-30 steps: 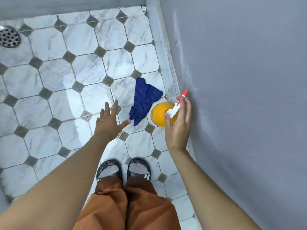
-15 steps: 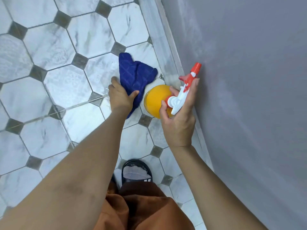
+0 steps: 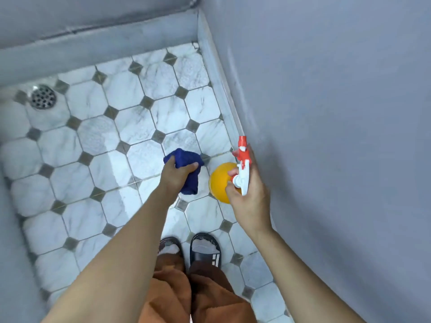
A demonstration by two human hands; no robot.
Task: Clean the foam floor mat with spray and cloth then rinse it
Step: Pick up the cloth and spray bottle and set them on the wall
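Navy cloth (image 3: 189, 169), orange bottle (image 3: 219, 185), white-grey octagon tiles (image 3: 93, 141).

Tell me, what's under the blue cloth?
The left hand holds the blue cloth bunched up. Below it lies white marble floor tile with small grey squares. The cloth and hand cover the patch straight beneath, so anything there is hidden.

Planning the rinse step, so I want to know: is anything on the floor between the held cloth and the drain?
Nothing visible does. The left hand grips the blue cloth, and only bare tiled floor lies between it and the drain in the far left corner. The spray bottle is in the right hand, on the other side.
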